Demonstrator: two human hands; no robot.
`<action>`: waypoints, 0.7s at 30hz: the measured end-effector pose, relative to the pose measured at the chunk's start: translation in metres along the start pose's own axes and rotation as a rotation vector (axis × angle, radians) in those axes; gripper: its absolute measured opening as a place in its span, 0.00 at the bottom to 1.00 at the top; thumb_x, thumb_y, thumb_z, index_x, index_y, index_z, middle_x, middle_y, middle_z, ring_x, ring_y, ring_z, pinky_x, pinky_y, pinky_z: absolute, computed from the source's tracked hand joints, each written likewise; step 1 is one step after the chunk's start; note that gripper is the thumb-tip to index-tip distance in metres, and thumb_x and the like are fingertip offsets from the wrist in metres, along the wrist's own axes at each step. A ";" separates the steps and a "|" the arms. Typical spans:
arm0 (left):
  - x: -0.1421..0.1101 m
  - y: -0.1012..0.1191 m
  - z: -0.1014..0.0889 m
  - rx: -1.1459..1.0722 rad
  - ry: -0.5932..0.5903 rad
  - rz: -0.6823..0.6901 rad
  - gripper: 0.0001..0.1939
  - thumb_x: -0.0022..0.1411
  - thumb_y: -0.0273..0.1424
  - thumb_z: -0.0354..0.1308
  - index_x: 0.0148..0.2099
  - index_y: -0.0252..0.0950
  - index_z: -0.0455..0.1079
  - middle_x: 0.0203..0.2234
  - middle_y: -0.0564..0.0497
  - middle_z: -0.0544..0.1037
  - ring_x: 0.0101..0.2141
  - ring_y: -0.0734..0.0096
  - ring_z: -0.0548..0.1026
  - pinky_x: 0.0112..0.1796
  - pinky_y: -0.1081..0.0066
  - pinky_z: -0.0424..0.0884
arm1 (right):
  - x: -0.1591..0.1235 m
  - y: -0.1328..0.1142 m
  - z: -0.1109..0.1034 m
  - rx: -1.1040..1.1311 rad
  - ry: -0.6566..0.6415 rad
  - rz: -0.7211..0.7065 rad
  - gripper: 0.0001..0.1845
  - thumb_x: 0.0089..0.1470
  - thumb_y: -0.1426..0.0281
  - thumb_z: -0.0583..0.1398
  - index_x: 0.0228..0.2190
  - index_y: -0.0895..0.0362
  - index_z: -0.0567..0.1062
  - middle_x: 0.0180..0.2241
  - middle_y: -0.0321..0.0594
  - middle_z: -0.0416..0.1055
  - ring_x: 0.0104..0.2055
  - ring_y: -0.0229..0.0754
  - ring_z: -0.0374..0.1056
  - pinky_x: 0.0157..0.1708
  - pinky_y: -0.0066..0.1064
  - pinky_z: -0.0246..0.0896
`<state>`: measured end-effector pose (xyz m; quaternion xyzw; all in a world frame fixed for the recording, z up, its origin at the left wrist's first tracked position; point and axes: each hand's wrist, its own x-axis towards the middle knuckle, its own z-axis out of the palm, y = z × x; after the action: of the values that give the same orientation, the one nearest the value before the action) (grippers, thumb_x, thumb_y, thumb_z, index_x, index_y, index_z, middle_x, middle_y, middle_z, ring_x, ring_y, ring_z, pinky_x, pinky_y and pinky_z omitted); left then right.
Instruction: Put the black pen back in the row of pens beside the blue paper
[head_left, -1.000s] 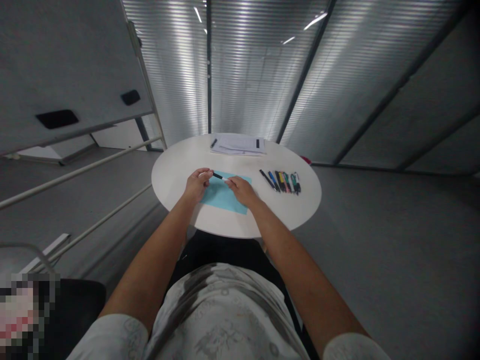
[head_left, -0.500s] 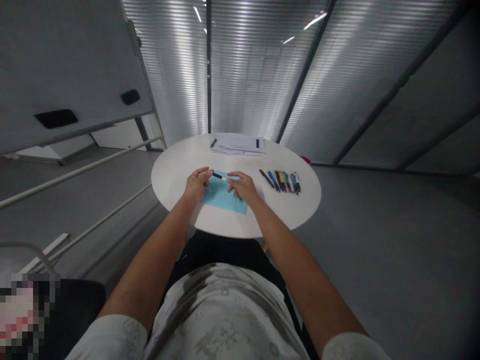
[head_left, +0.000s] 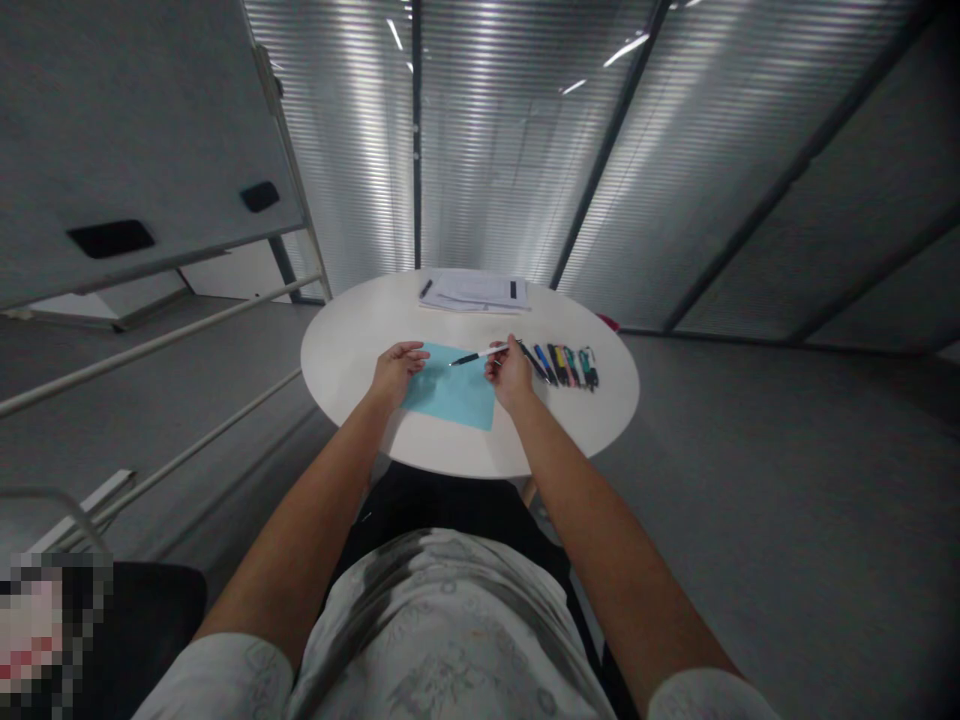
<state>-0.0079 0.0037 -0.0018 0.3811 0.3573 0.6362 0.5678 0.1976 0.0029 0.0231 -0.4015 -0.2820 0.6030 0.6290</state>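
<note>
A light blue sheet of paper [head_left: 452, 398] lies on the round white table [head_left: 337, 345] in front of me. My right hand [head_left: 512, 376] is closed on a white pen [head_left: 478, 356] at the sheet's right edge. The pen's dark tip points left, just above the paper. My left hand [head_left: 394, 369] rests at the sheet's left edge. Its fingers are curled toward the thumb, and what they hold is hidden. The two hands are apart, with the paper between them.
A row of several coloured pens [head_left: 564, 363] lies just right of my right hand. A stack of white papers [head_left: 476, 290] sits at the table's far edge. A whiteboard on a stand [head_left: 112, 140] stands to the left. A black seat [head_left: 154, 600] is at lower left.
Both hands held the pen together over the paper. Now the right hand has drawn it away to the right, its black cap end gone, and the left hand stays in place.
</note>
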 end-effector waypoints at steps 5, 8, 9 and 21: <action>0.001 0.001 0.000 -0.010 0.059 -0.001 0.14 0.36 0.19 0.56 0.30 0.32 0.71 0.21 0.50 0.74 0.22 0.77 0.68 0.27 0.73 0.63 | 0.004 0.004 -0.002 0.032 0.077 -0.101 0.25 0.53 0.46 0.55 0.24 0.55 0.64 0.15 0.28 0.58 0.14 0.30 0.55 0.11 0.20 0.45; 0.000 0.001 0.001 0.009 0.059 0.005 0.14 0.35 0.19 0.55 0.29 0.33 0.71 0.20 0.51 0.73 0.21 0.76 0.67 0.26 0.72 0.62 | 0.004 0.005 -0.001 0.025 0.069 -0.148 0.24 0.52 0.47 0.57 0.25 0.55 0.63 0.18 0.29 0.63 0.15 0.29 0.57 0.11 0.20 0.47; -0.001 0.002 0.002 0.011 0.060 0.007 0.14 0.35 0.19 0.55 0.29 0.33 0.71 0.20 0.51 0.73 0.21 0.76 0.67 0.26 0.72 0.62 | 0.003 0.004 -0.001 0.023 0.068 -0.149 0.22 0.53 0.48 0.57 0.26 0.55 0.63 0.20 0.30 0.65 0.15 0.29 0.57 0.11 0.20 0.46; 0.001 -0.002 0.000 0.042 0.085 0.036 0.12 0.35 0.21 0.55 0.28 0.34 0.71 0.19 0.51 0.72 0.21 0.76 0.66 0.25 0.73 0.61 | -0.007 -0.014 -0.016 0.034 -0.224 -0.078 0.26 0.54 0.43 0.45 0.25 0.52 0.59 0.23 0.33 0.60 0.17 0.34 0.48 0.16 0.26 0.45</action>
<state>-0.0075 0.0053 -0.0032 0.3719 0.3874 0.6542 0.5326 0.2173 -0.0058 0.0274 -0.3094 -0.3559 0.6238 0.6232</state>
